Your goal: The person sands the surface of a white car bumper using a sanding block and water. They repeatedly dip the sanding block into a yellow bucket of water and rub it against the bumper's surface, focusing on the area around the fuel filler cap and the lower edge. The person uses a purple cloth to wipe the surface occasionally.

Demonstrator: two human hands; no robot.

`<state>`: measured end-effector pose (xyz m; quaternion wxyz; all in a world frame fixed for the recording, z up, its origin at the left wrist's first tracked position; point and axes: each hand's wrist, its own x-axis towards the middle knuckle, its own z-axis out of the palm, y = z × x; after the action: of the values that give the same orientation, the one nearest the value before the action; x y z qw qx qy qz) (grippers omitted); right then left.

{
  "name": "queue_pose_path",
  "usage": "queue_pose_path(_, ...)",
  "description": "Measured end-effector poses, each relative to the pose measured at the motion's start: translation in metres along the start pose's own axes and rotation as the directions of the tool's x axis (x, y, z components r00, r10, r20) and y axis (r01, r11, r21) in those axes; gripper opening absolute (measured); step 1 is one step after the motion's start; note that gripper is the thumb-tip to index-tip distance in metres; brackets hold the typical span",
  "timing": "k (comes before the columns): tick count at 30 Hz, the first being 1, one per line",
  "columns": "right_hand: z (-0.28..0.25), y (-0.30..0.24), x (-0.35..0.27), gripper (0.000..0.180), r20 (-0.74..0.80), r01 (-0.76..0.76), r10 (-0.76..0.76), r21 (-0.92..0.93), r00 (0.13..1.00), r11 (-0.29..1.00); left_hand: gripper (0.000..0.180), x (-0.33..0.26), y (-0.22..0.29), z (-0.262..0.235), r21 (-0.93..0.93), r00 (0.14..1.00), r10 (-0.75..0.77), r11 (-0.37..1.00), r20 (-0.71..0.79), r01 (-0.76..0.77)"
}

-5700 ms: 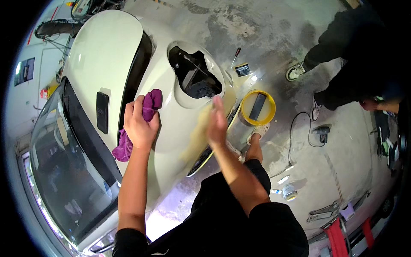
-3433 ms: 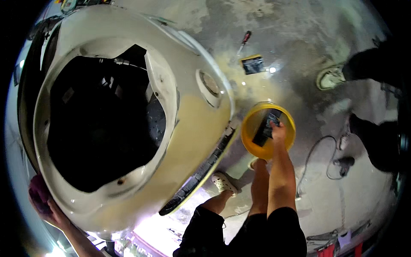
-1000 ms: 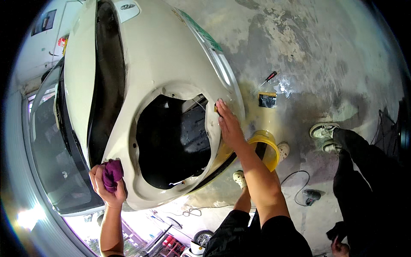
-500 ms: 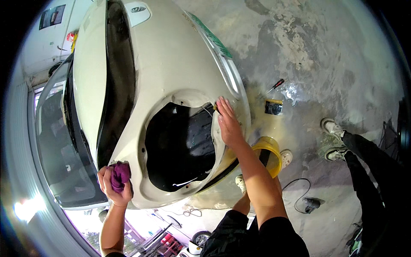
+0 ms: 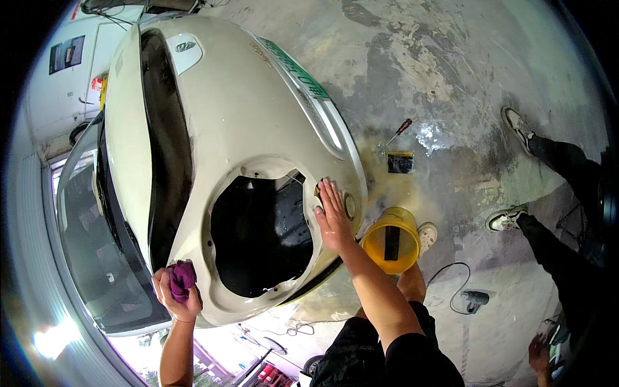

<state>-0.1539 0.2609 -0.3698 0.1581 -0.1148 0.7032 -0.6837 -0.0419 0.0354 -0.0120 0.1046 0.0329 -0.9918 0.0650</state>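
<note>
Right hand (image 5: 334, 222) on car (image 5: 238, 116); car's long axis crosswise, nose (image 5: 322, 145) rightward

Head-worn fisheye, looking down, wide view

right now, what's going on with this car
The front of a pale car is being worked by hand. The right hand lies flat on the bodywork beside a big hole, with something small, mostly hidden, under it. The left hand grips a purple cloth on the hole's other side. A yellow bucket holding a dark block stands nearby.
</note>
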Motion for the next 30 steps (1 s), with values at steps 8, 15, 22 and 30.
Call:
queue_pose_path(8, -0.001, -0.003, 0.007, 0.070, 0.013, 0.015, -0.014, -0.074, 1.000, 0.997, 0.052, 0.008, 0.004, -0.002, 0.018, 1.000, -0.019, 1.000, 0.005, 0.019)
queue_pose_path(15, 0.001, -0.015, 0.084, 0.078, 0.023, 0.094, -0.091, -0.181, 0.996, 0.979, 0.051, 0.005, 0.000, 0.004, -0.019, 1.000, -0.008, 1.000, -0.003, 0.008)
queue_pose_path(22, -0.003, -0.005, -0.001, 0.082, 0.056, -0.007, 0.016, -0.165, 0.998, 0.986, 0.049, -0.006, -0.003, -0.004, 0.027, 0.999, -0.005, 1.000, 0.034, 0.004)
queue_pose_path(30, -0.005, 0.032, 0.114, 0.087, 0.007, -0.174, 0.174, 0.019, 0.985, 0.984, 0.054, 0.006, -0.009, 0.006, -0.037, 0.999, 0.016, 0.999, 0.038, -0.015)
